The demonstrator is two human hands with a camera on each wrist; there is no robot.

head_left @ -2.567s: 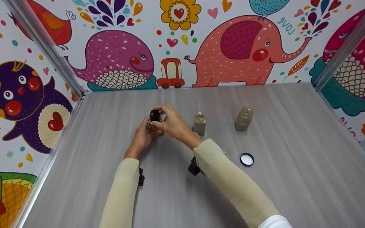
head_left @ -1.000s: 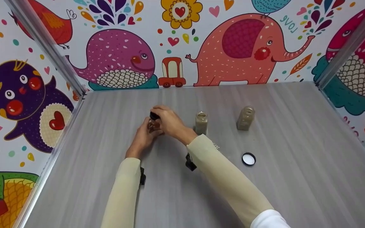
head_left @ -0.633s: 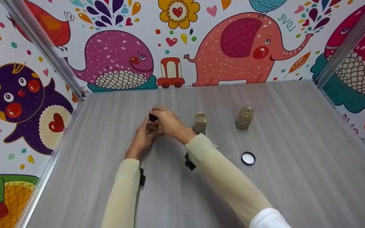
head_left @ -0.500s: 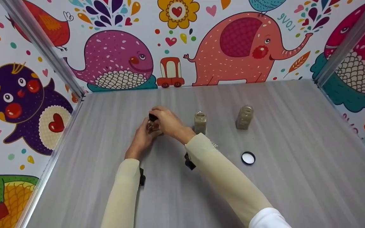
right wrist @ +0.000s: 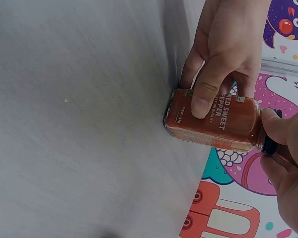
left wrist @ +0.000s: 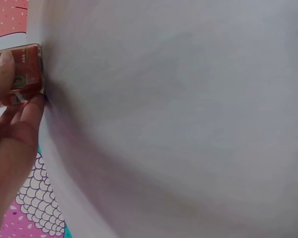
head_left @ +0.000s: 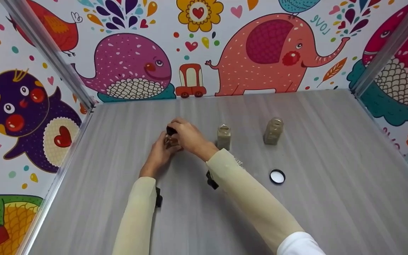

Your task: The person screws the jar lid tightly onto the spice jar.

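pepper jar (right wrist: 228, 128) is on the table (head_left: 331, 209), left of middle jar (head_left: 224, 138) and far-right jar (head_left: 273, 132), both upright, uncapped, greyish-brown inside. left hand (head_left: 159, 154) has thumb and fingers curled round the pepper jar's body. right hand (head_left: 190, 139) has thumb and fingers closed in a pinch on black lid (right wrist: 270, 144), at the jar's neck. loose lid (head_left: 277, 176) lies white side up, off to the right.
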